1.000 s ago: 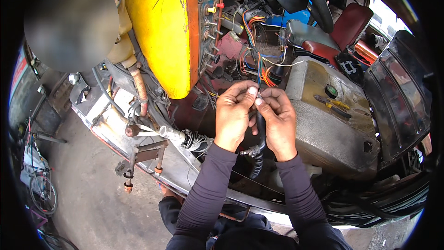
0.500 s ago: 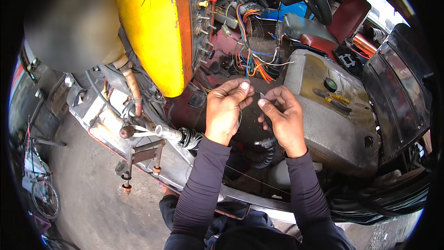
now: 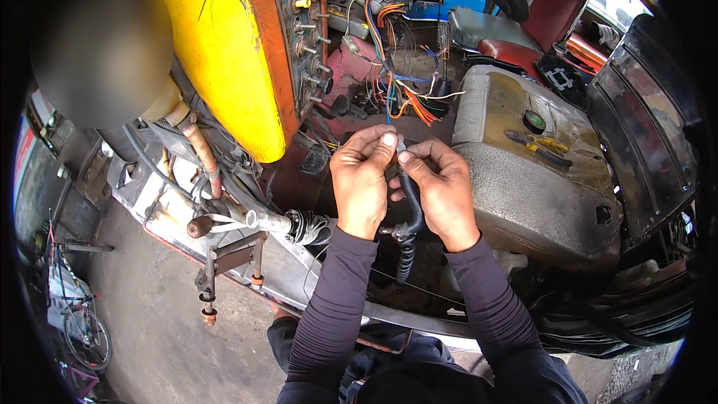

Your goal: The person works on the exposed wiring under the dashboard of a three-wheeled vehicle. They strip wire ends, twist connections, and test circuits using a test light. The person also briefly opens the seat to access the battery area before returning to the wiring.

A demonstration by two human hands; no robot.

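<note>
Pinched between thumb and forefinger, a thin blue wire [image 3: 388,114] runs up out of the left hand [image 3: 360,185], while the right hand [image 3: 443,193] has its fingers closed around the upper end of a black cable [image 3: 411,200]. The two thumbs nearly meet, tips pointing up and inward; just what lies between the fingertips is too small to make out, apart from something pale by the right thumb. Both forearms, in dark sleeves [image 3: 330,307], rise from the lower edge and lean toward each other, the wrists fairly straight and the backs of the hands turned toward the camera.

The cable hangs from the right hand's fingers between the palms, bending down to a black ribbed tube [image 3: 405,260] below. Above the hands, the blue wire reaches up to a loose bundle of orange wires [image 3: 420,111] and other coloured ones. To the right, yellow-handled pliers [image 3: 550,154] lie on a worn grey cover [image 3: 523,193]; to the left stands a yellow and orange panel [image 3: 217,52] with a row of switches [image 3: 305,49].
</note>
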